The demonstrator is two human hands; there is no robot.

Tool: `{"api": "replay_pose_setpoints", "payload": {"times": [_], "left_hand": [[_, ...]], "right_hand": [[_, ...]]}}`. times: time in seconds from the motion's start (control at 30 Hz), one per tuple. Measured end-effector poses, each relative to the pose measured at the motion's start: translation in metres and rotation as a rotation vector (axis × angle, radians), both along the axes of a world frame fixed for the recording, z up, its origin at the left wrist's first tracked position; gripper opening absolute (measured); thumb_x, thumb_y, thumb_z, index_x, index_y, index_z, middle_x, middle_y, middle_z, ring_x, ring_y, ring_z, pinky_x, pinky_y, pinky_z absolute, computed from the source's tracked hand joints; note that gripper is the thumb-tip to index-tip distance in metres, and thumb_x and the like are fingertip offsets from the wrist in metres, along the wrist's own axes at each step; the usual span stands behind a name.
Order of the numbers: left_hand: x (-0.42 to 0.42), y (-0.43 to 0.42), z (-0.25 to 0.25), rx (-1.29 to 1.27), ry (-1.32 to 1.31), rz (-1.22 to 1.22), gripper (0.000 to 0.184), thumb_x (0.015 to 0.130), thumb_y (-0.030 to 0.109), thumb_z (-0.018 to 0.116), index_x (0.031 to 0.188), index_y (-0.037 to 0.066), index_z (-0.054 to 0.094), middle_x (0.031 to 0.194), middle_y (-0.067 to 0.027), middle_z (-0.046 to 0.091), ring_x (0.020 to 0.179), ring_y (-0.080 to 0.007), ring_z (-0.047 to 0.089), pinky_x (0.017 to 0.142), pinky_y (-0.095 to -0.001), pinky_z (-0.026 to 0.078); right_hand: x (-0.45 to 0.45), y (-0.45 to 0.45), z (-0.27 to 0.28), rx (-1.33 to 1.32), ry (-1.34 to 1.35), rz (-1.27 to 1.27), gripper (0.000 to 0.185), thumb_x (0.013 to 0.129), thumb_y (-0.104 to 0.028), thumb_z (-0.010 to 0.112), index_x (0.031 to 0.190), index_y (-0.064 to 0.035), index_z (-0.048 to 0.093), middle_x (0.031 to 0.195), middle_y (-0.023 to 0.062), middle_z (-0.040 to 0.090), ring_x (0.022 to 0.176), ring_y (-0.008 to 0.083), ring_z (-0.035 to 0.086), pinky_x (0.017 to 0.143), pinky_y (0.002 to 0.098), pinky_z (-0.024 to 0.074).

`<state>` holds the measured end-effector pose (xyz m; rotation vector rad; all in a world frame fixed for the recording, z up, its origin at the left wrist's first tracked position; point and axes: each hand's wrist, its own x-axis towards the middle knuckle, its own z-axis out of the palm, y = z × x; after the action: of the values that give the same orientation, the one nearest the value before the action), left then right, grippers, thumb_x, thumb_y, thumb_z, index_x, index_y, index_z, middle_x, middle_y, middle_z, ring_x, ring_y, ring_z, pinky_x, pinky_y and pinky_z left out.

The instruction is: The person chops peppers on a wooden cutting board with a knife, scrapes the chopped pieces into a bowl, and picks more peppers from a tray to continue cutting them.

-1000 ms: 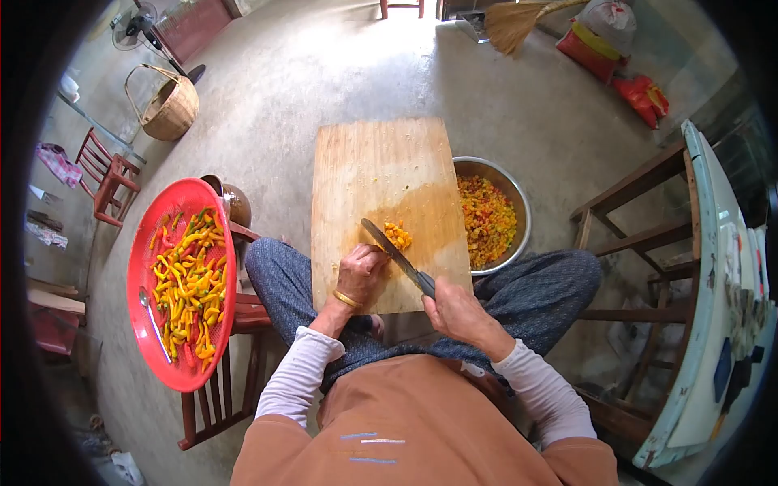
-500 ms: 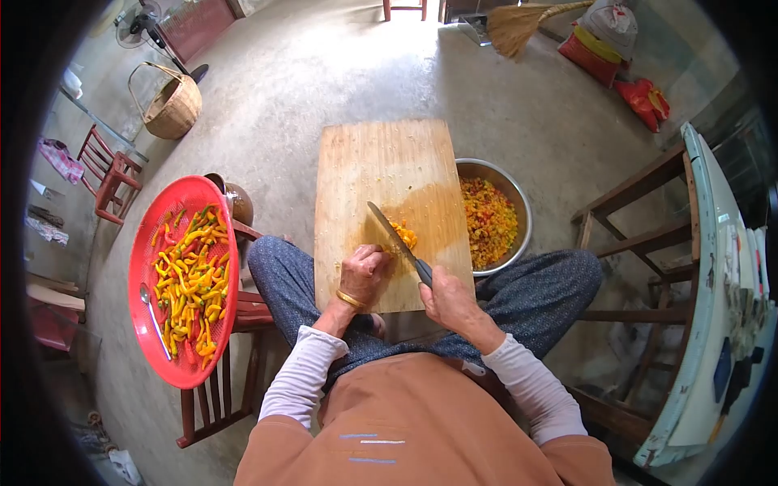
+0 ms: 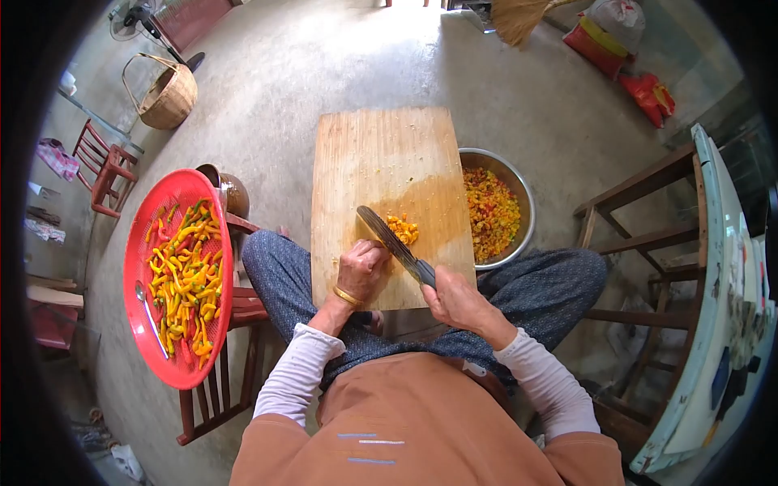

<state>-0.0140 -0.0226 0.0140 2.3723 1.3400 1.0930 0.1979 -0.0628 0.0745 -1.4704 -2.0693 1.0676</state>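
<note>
My right hand [image 3: 455, 301] is closed around the handle of a knife [image 3: 392, 241], whose dark blade slants up and left over the wooden board [image 3: 365, 162]. Close against the blade's left side, my left hand [image 3: 362, 271] rests on the board with its fingers curled; whatever they hold is hidden. Chopped orange pepper [image 3: 404, 231] lies in a small heap just right of the blade. Right of the board, a metal bowl [image 3: 528, 212] holds many chopped red and yellow pieces. Whole yellow and red peppers [image 3: 188, 279] lie in a red plastic basket [image 3: 138, 324] at the left.
A spoon [image 3: 151, 317] lies in the red basket, which rests on a wooden chair [image 3: 220, 393]. Behind it stands a brown jar [image 3: 235, 197]. A woven basket [image 3: 168, 99] is on the floor farther back. At the right stands a wooden frame [image 3: 640, 237].
The knife blade has tilted, showing more of its flat side, and its tip has shifted left. The view has moved slightly. My left hand stays at the board's lower left.
</note>
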Motion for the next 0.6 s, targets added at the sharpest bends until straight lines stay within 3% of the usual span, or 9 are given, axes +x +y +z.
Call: {"api": "replay_pose_setpoints", "payload": {"times": [0.27, 0.6], "left_hand": [[-0.005, -0.002, -0.007, -0.021, 0.001, 0.003, 0.009, 0.068, 0.004, 0.068, 0.077, 0.004, 0.065, 0.078, -0.011, 0.064, 0.072, -0.0285, 0.062, 0.064, -0.0356, 0.05], [-0.004, -0.002, -0.006, 0.03, 0.016, -0.036, 0.011, 0.066, 0.001, 0.07, 0.073, 0.004, 0.061, 0.075, -0.0102, 0.063, 0.071, -0.0274, 0.062, 0.063, -0.0347, 0.051]], "right_hand": [[-0.045, 0.021, -0.015, 0.018, -0.069, -0.106, 0.023, 0.084, -0.016, 0.058, 0.085, 0.0047, 0.049, 0.069, 0.0288, 0.059, 0.069, 0.0455, 0.061, 0.062, 0.0507, 0.0484], [0.007, -0.012, 0.008, -0.037, -0.001, -0.075, 0.021, 0.084, -0.014, 0.055, 0.086, 0.0051, 0.046, 0.07, 0.0306, 0.056, 0.069, 0.0478, 0.057, 0.06, 0.0513, 0.0432]]}}
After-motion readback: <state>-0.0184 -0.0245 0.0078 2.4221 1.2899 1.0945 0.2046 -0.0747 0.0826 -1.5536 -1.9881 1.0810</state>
